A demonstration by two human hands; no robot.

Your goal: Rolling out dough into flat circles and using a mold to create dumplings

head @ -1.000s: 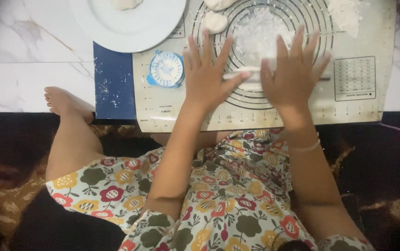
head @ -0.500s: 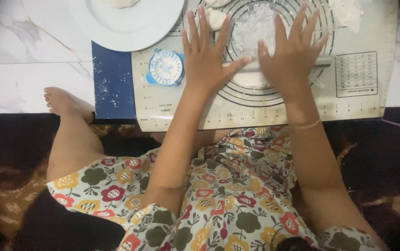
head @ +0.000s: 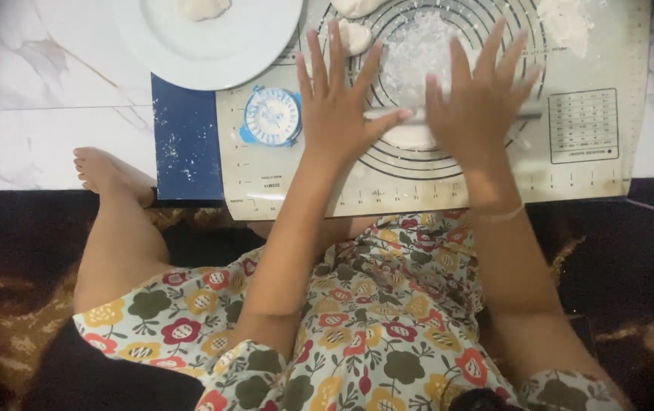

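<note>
My left hand (head: 340, 99) and my right hand (head: 477, 99) lie flat, fingers spread, on a thin rolling pin (head: 416, 114) across a beige baking mat (head: 570, 46) with printed circles. Under the pin lies a flattened piece of white dough (head: 410, 137). A floured patch (head: 418, 46) sits beyond the pin. A small dough ball (head: 356, 36) rests just past my left fingertips, and another dough ball (head: 353, 6) is at the top edge.
A white plate (head: 213, 46) with a dough piece (head: 203, 7) stands at the upper left. A round blue-and-white dumpling mould (head: 271, 116) lies left of my left hand. A dark blue board (head: 186, 144) underlies the mat. Loose flour (head: 566, 23) is at the upper right. My bare foot (head: 106, 171) rests at the marble floor's edge.
Both hands have rolled the pin away from me and then slightly back over the dough; the fingers stay spread flat on it.
</note>
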